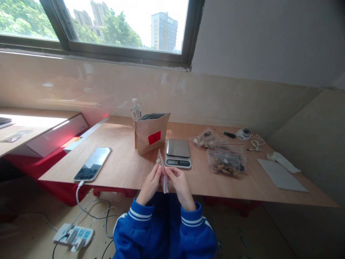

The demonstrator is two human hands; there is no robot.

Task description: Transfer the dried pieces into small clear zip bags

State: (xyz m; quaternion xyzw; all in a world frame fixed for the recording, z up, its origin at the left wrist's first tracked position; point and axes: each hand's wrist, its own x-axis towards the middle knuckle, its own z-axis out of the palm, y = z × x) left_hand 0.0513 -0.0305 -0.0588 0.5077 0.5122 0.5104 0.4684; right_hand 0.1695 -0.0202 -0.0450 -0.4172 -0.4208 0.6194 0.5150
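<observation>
A small clear zip bag (165,186) with a red seal line is pinched between my two hands, at the table's front edge. My left hand (151,182) grips it from the left, thumb and fingers closed. From the other side my right hand (180,184) holds the same bag near its seal. Something small and pale shows inside its far end, too small to name. Just beyond my hands lies a digital kitchen scale (178,148) with a bare metal plate. Left of the scale stands an open brown paper pouch (148,135) with a red label.
Several zip bags of dried brown pieces (226,165) lie to the right, near a screwdriver (229,134), a white dome camera (244,133) and a white sheet (281,175). A phone (93,164) charges at left; a bottle (136,109) stands behind the pouch. Cables and a power strip (74,235) lie below.
</observation>
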